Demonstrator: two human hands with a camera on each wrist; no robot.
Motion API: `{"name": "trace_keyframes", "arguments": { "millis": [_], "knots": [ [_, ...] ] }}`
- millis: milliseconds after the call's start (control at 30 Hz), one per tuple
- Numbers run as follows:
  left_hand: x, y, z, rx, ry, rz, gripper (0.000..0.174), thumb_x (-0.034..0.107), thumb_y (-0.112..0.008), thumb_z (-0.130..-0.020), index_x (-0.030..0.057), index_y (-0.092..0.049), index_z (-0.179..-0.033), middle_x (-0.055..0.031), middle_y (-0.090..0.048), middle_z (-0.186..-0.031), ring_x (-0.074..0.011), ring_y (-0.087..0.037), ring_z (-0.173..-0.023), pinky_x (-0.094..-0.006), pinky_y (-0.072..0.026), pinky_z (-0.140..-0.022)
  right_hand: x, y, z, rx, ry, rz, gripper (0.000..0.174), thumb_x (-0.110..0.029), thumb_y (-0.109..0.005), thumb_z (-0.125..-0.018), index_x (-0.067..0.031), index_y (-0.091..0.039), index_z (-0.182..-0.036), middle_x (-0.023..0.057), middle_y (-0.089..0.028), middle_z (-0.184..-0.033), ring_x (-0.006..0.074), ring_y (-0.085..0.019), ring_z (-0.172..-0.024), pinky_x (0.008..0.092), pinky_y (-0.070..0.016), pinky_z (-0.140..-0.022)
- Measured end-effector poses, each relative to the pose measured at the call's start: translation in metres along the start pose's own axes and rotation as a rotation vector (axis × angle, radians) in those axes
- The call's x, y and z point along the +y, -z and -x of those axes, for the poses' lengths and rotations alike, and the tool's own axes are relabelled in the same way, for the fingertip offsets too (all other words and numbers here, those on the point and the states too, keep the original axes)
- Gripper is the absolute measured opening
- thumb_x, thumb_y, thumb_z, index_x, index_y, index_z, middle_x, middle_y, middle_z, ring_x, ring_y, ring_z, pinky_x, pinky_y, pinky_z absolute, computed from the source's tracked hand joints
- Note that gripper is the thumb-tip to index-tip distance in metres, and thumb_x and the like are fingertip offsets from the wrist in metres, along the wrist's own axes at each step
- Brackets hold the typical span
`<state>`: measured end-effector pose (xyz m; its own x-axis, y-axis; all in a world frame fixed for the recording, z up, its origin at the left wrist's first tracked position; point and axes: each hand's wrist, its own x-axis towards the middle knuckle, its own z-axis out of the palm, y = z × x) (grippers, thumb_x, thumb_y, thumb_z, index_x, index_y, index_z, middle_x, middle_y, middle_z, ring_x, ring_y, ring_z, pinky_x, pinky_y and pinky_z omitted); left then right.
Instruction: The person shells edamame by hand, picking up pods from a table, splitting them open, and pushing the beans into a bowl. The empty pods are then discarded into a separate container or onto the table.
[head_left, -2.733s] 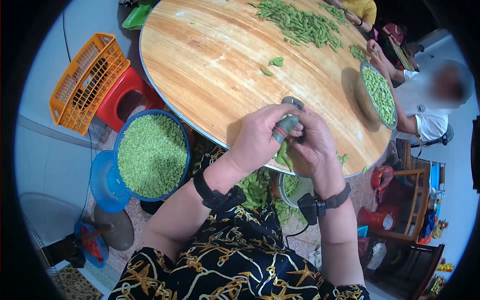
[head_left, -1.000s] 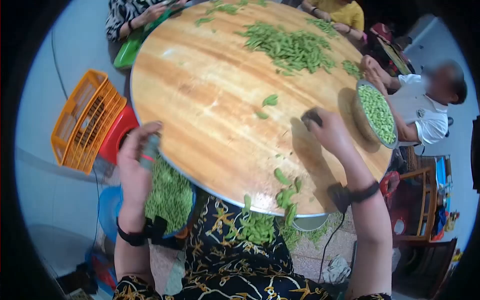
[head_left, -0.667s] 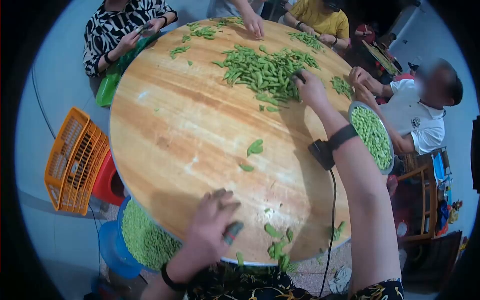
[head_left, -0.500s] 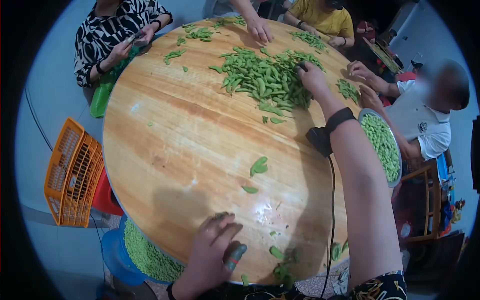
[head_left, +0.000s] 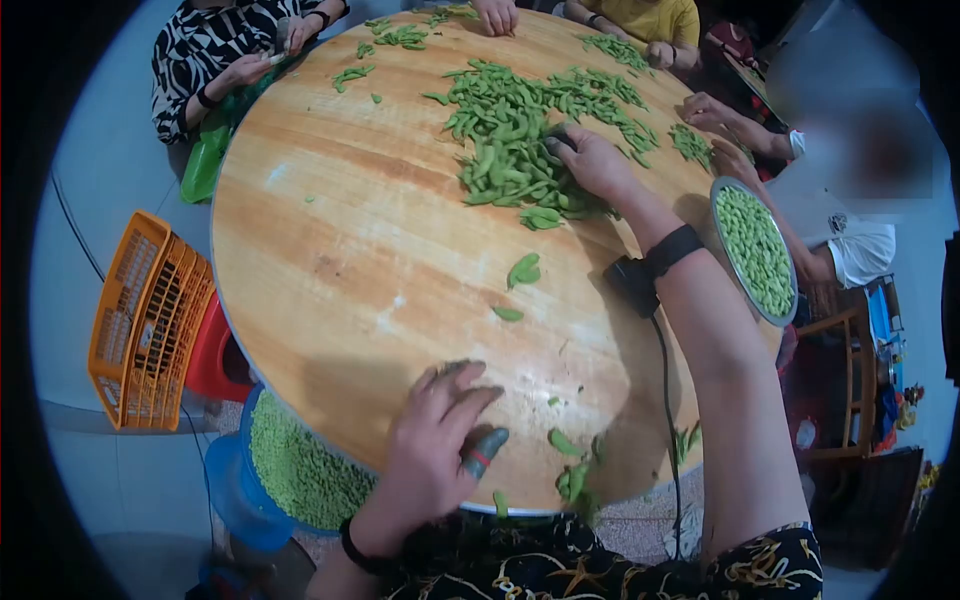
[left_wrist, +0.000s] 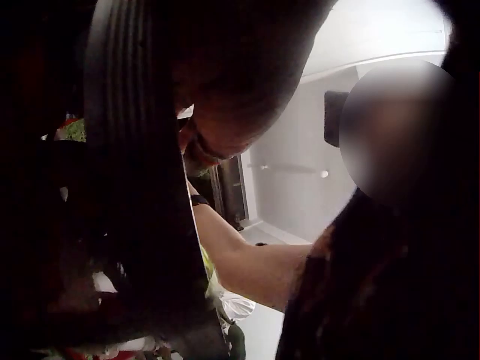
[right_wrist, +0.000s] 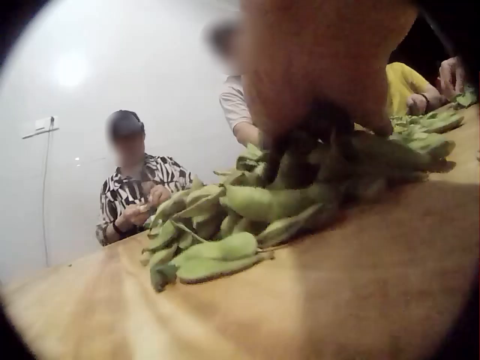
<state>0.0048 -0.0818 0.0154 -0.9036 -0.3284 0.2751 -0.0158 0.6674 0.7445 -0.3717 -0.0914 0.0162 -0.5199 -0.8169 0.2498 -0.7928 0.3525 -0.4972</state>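
Left hand (head_left: 440, 440) rests flat, fingers spread, on the round wooden table (head_left: 350, 250) at six o'clock. Right hand (head_left: 592, 165) lies cupped over the edamame pile (head_left: 505, 140) at one o'clock; whether it grips pods cannot be told. Metal bowl of shelled beans (head_left: 755, 250) at three; orange crate (head_left: 145, 320) on the floor at nine.

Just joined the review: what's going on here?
A person at a round wooden table has the right hand on the pile of green pods in the middle, fingers among them. The left hand rests flat near the near edge. A blue basin of shelled beans sits beside the table; other people sit around it.
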Motion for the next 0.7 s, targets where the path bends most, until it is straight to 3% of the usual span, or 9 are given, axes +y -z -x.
{"name": "trace_keyframes", "arguments": {
  "millis": [167, 233, 300, 433, 500, 533, 600, 700],
  "knots": [
    [-0.001, -0.006, 0.006, -0.011, -0.083, -0.092, 0.038, 0.012, -0.064, -0.074, 0.0029, -0.053, -0.109, -0.0168, -0.048, -0.12, -0.0358, -0.044, -0.113, -0.0451, -0.0316, -0.099, -0.033, -0.006, 0.052, -0.033, -0.007, -0.09, 0.022, -0.026, -0.053, -0.086, -0.0079, -0.059, -0.097, 0.0156, -0.062, -0.086, 0.0315, -0.059, -0.081, 0.0376, -0.0458, -0.071],
    [0.005, -0.008, 0.01, -0.041, -0.054, -0.133, 0.039, 0.016, -0.063, -0.076, 0.0036, -0.052, -0.111, -0.0154, -0.047, -0.122, -0.0343, -0.043, -0.115, -0.0459, -0.0303, -0.1, -0.049, -0.007, 0.074, -0.007, 0.102, -0.051, 0.02, -0.024, -0.054, -0.085, -0.0069, -0.059, -0.096, 0.0163, -0.062, -0.084, 0.0315, -0.059, -0.079, 0.0374, -0.0455, -0.07],
    [0.009, -0.012, 0.01, -0.05, -0.107, -0.213, 0.041, 0.02, -0.061, -0.079, 0.0046, -0.05, -0.115, -0.0154, -0.046, -0.124, -0.0336, -0.042, -0.117, -0.0463, -0.0287, -0.102, -0.064, -0.009, 0.098, -0.016, 0.08, -0.17, 0.019, -0.022, -0.054, -0.085, -0.0058, -0.059, -0.093, 0.017, -0.061, -0.082, 0.0314, -0.058, -0.077, 0.0378, -0.0451, -0.069],
    [0.023, -0.03, 0.012, -0.121, -0.173, -0.301, 0.044, 0.025, -0.057, -0.083, 0.0022, -0.046, -0.12, -0.019, -0.042, -0.128, -0.033, -0.039, -0.12, -0.0457, -0.0261, -0.104, -0.084, -0.013, 0.133, -0.015, 0.105, -0.236, 0.016, -0.019, -0.056, -0.083, -0.0047, -0.06, -0.087, 0.017, -0.06, -0.08, 0.0321, -0.058, -0.074, 0.0382, -0.0453, -0.067],
    [0.034, -0.043, 0.014, -0.138, -0.207, -0.313, 0.044, 0.025, -0.055, -0.084, 0.0003, -0.045, -0.12, -0.0213, -0.042, -0.127, -0.0331, -0.038, -0.121, -0.0457, -0.026, -0.105, -0.096, -0.012, 0.15, -0.03, 0.149, -0.152, 0.015, -0.016, -0.054, -0.086, -0.0028, -0.058, -0.092, 0.0129, -0.058, -0.075, 0.0204, -0.054, -0.066, 0.0315, -0.0444, -0.066],
    [0.039, -0.05, 0.016, -0.193, -0.264, -0.264, 0.044, 0.025, -0.055, -0.085, 0.0001, -0.046, -0.12, -0.0217, -0.043, -0.126, -0.0336, -0.038, -0.121, -0.0455, -0.0262, -0.104, -0.102, -0.011, 0.159, -0.012, 0.172, -0.151, 0.014, -0.016, -0.054, -0.085, -0.0032, -0.058, -0.09, 0.0154, -0.058, -0.076, 0.026, -0.056, -0.068, 0.0344, -0.0446, -0.067],
    [0.046, -0.062, 0.024, -0.264, -0.375, -0.233, 0.044, 0.026, -0.055, -0.084, 0.0003, -0.047, -0.12, -0.0223, -0.046, -0.123, -0.0343, -0.04, -0.119, -0.0447, -0.0269, -0.104, -0.111, -0.007, 0.173, -0.005, 0.18, -0.124, 0.014, -0.015, -0.055, -0.084, -0.003, -0.058, -0.09, 0.0161, -0.058, -0.078, 0.0292, -0.056, -0.071, 0.0363, -0.0445, -0.067],
    [0.053, -0.065, 0.03, -0.319, -0.395, -0.162, 0.045, 0.027, -0.056, -0.084, 0.0012, -0.047, -0.12, -0.0219, -0.046, -0.123, -0.0348, -0.04, -0.118, -0.0435, -0.0277, -0.104, -0.119, -0.008, 0.194, 0.004, 0.201, -0.122, 0.013, -0.015, -0.055, -0.082, -0.003, -0.059, -0.087, 0.017, -0.058, -0.079, 0.035, -0.055, -0.078, 0.0399, -0.0438, -0.07]
  ]
}}
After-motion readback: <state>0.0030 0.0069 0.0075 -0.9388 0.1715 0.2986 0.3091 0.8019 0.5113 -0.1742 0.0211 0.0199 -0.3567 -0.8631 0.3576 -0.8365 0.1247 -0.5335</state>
